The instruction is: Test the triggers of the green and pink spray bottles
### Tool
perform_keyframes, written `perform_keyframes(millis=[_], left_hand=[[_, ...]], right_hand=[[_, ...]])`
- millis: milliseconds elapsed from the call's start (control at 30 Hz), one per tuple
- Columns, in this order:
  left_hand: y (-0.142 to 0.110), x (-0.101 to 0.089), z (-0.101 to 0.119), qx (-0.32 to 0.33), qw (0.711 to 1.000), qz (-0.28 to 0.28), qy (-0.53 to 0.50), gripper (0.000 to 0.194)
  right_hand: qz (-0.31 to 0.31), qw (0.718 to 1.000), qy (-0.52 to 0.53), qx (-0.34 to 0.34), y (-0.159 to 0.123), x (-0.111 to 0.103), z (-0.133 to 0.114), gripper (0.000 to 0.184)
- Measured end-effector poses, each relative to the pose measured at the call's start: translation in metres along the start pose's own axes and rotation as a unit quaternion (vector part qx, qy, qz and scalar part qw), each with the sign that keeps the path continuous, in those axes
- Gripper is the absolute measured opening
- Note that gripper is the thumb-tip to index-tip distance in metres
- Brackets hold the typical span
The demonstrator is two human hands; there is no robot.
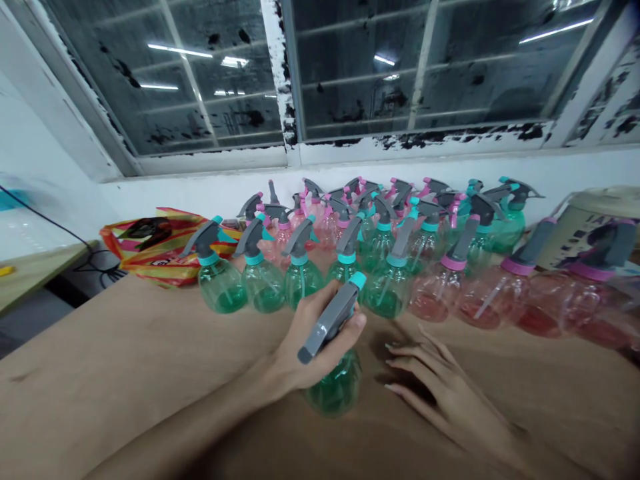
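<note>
A green spray bottle [334,387] with a grey and teal trigger head is near me on the wooden table. My left hand [320,333] wraps around its neck, just under the head. To the right of that bottle, my right hand [433,380] hovers low or rests on the wood, fingers stretched out and apart, holding nothing. Beyond the hands runs a front row of spray bottles: green ones such as this green bottle [266,290] to the left, and pink ones such as this pink bottle [431,300] to the right.
More pink and green spray bottles crowd behind the front row, against the wall below the window [420,73]. A red and yellow plastic bag [165,257] lies at the back left. A light container with dark lettering [585,223] stands at the back right.
</note>
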State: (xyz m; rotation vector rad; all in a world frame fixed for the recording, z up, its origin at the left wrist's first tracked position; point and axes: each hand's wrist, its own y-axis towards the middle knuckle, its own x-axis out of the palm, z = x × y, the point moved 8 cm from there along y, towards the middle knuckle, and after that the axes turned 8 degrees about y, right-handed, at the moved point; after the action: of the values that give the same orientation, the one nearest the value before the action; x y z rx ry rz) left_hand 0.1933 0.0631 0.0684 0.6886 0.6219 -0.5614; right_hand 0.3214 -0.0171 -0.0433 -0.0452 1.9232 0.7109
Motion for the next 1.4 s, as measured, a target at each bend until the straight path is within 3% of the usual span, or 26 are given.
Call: perform_keyframes(millis=[133, 267, 400, 667, 1000, 1400], left_hand=[[0.000, -0.001, 0.001, 0.012, 1.000, 0.001, 0.004, 0.011], [-0.001, 0.001, 0.000, 0.001, 1.000, -0.010, -0.006, 0.024], [-0.002, 0.001, 0.001, 0.025, 1.000, -0.012, 0.008, 0.031], [-0.004, 0.004, -0.001, 0.069, 0.998, -0.002, 0.012, 0.043], [-0.004, 0.005, -0.002, 0.028, 0.999, -0.021, -0.013, 0.042], [-0.002, 0.002, 0.000, 0.052, 0.998, -0.006, 0.024, 0.030]], right_hand=[[-0.005, 1.000, 0.015, 0.019, 0.001, 0.002, 0.004, 0.024], [-0.001, 0.998, 0.023, 0.059, 0.000, 0.003, 0.010, 0.038], [-0.036, 0.994, 0.025, 0.096, -0.002, 0.010, 0.016, 0.045], [-0.046, 0.995, 0.026, 0.084, -0.001, 0.011, 0.015, 0.043], [-0.025, 0.996, 0.030, 0.076, 0.000, 0.006, 0.013, 0.043], [-0.049, 0.996, 0.010, 0.071, -0.001, 0.010, 0.014, 0.045]])
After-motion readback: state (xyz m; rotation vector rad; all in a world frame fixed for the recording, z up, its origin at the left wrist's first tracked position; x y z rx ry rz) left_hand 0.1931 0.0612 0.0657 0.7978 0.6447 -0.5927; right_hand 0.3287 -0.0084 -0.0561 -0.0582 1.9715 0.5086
